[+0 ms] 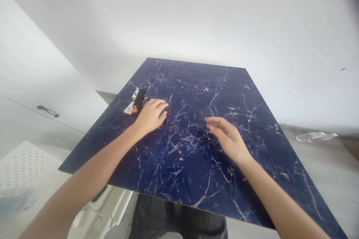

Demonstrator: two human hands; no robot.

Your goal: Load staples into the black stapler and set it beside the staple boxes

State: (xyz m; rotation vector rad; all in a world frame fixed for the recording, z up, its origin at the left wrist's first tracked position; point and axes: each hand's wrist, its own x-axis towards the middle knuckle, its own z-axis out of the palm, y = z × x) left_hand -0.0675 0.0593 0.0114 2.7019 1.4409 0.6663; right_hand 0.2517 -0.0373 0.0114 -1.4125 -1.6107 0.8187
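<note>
My left hand (151, 115) is at the left-centre of a dark blue marble-patterned table (185, 171), palm down, its fingers apart and nothing visible in them. Just left of it lies a black oblong thing (138, 101) with an orange end, whose kind I cannot make out. A white printed card or packet (129, 108) with a red edge lies against it, and a small white printed piece (135, 94) sits by its far end. My right hand (226, 136) is over the table's right-centre, fingers stretched forward, thumb slightly apart, and no object shows in it.
A white wall stands behind the table. At the left is a white cabinet with a dark handle (48, 111), and below it a white perforated panel (26, 164). A crumpled clear plastic thing (316, 136) lies on the floor at the right. My legs are under the near edge.
</note>
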